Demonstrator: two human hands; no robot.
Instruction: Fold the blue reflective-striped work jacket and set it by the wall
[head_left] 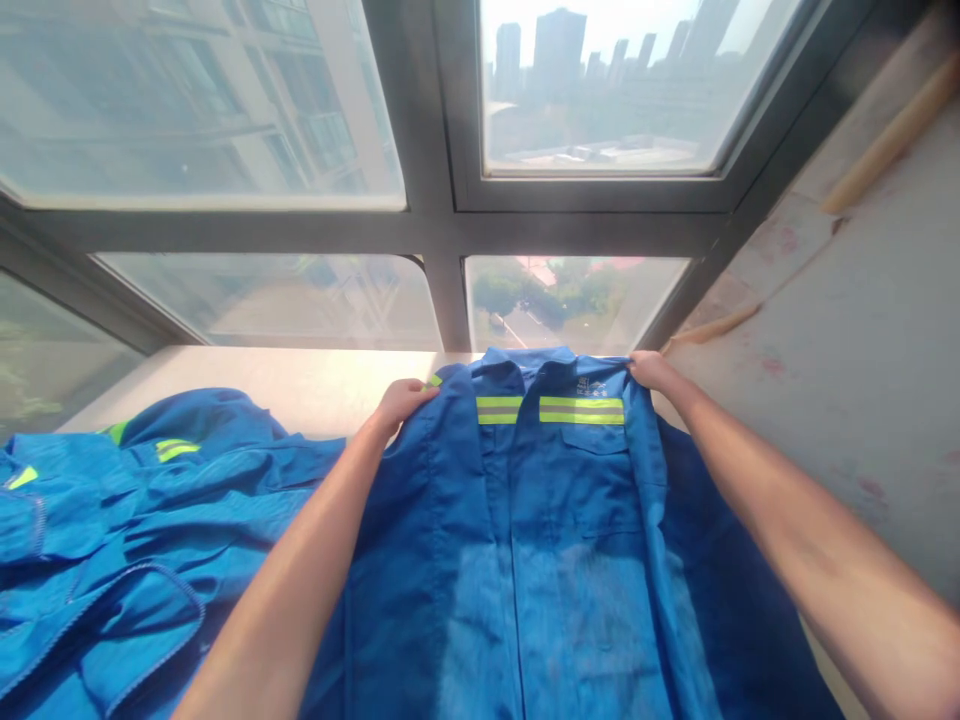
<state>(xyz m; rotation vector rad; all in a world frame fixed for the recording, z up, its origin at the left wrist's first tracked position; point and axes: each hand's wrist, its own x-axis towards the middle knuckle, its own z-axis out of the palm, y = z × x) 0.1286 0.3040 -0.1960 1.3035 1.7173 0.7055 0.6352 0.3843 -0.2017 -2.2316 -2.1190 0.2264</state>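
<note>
1. Along the far edge of the pale ledge (330, 378), just below the window frame (442, 235), lay the collar (529, 358) of a blue jacket (570, 500); its body spread from there toward the person, past the lower edge of the view, so its hem could not be seen.
2. Its long axis, marked by the front closure, ran nearly straight from that far edge toward the person; its shoulder line ran across this, roughly parallel to the far edge, with one hand at either end.
3. At the left shoulder end, the left hand (403, 402) was closed in a narrow pinch on the cloth, beside a scrap of yellow-green trim (433, 381).
4. At the opposite shoulder, near the white lettering (592, 387), the right hand (649, 370) gripped the fabric; its fingertips were partly hidden, and it sat slightly higher in the view than the left.
5. Neither hand was nearer to the jacket, since both touched it; the collar and the yellow-green chest band (582, 411) lay between them.
6. Toward the ledge's left end, a second blue garment (172, 500) lay rumpled, nearer the left arm; the patterned wall (847, 400) stood beyond the right arm.
</note>
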